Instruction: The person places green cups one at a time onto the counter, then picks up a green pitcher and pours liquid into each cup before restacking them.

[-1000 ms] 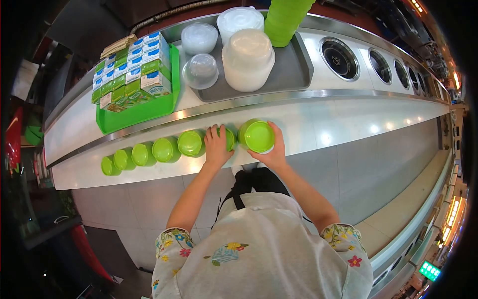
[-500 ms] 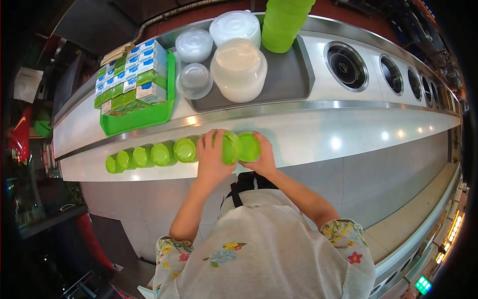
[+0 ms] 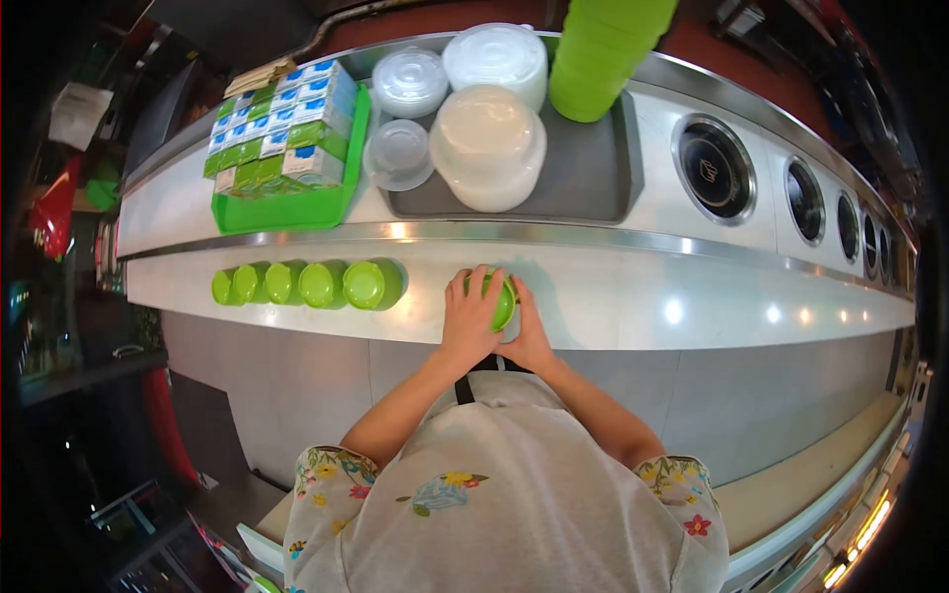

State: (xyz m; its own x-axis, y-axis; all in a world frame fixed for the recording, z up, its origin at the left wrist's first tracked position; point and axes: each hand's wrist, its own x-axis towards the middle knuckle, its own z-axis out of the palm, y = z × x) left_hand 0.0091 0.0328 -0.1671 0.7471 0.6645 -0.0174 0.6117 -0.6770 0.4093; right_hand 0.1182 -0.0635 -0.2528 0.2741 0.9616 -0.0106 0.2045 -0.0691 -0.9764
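My left hand (image 3: 473, 314) grips a green cup (image 3: 503, 304) from its left side, fingers over the top. On the right side of that cup is my right hand (image 3: 529, 331), its fingers wrapped against it. The cup is near the front edge of the white counter (image 3: 613, 296), and my hands cover much of it. A row of several green cups (image 3: 371, 285) stands on the counter to the left, apart from my hands.
A grey tray (image 3: 583, 203) behind holds stacked clear bowls (image 3: 489, 148) and a tall green stack (image 3: 603, 59). Small cartons (image 3: 282, 128) fill a green tray (image 3: 282, 215) at the back left. Round black inset plates (image 3: 714, 168) line the right.
The two green cups at my hands were side by side; now one cup shows between my hands, which are closer together. My left hand has moved right, away from the row.
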